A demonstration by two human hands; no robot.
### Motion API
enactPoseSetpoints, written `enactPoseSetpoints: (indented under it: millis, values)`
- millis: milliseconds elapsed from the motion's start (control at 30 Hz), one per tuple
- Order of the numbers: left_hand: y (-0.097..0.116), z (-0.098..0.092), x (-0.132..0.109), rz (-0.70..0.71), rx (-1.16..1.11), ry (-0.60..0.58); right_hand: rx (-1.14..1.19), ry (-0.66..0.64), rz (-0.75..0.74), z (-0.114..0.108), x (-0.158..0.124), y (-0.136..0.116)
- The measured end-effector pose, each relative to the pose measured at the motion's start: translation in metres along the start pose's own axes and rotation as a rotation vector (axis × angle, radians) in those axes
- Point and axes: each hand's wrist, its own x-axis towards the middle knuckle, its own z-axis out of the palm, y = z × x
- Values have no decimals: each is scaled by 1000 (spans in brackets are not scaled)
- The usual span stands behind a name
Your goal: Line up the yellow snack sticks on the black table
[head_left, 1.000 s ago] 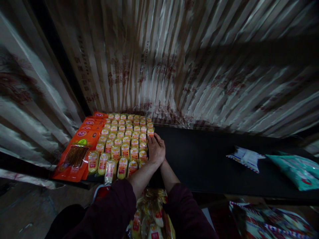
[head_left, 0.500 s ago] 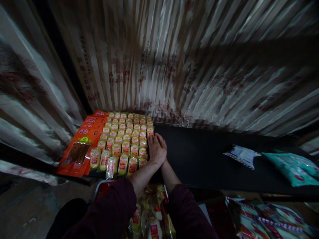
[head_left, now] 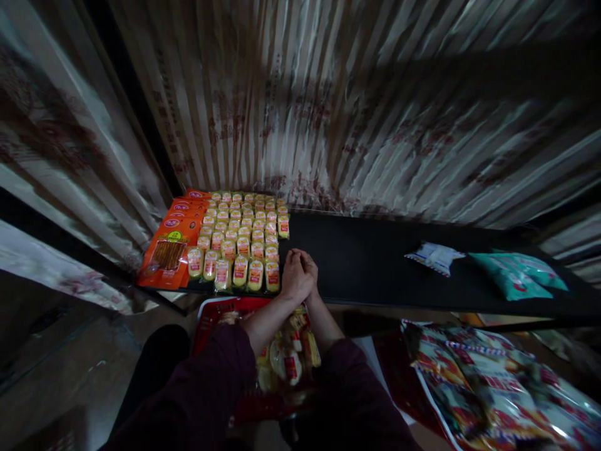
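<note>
Left hand (head_left: 291, 280) and right hand (head_left: 308, 270), clasped, hold unclear, rest beside rows of yellow, red-labelled snack packets (head_left: 239, 241).

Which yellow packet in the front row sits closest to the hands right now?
The rightmost front-row packet. It lies just beside the left hand; the others in that row run off leftward toward the orange packs.

Left hand (head_left: 292, 280) and right hand (head_left: 310, 273) have pulled back along the snack packets (head_left: 241, 241) to the shelf (head_left: 375, 263) front edge, fingers now curled.
</note>
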Motion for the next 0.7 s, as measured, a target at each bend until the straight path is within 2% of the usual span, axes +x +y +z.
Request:
enactPoseSetpoints:
  millis: [333,533,700]
  values:
    - [0,-38,-80,-25,-8,-78,138,-30,134,-29,-77,-53]
    - [-10,-67,-131,-40,0,-118,210,-30,178,-24,-134,-82]
    - [-30,-85,-165,-78,-8,-156,182,-45,212,-9,-179,-85]
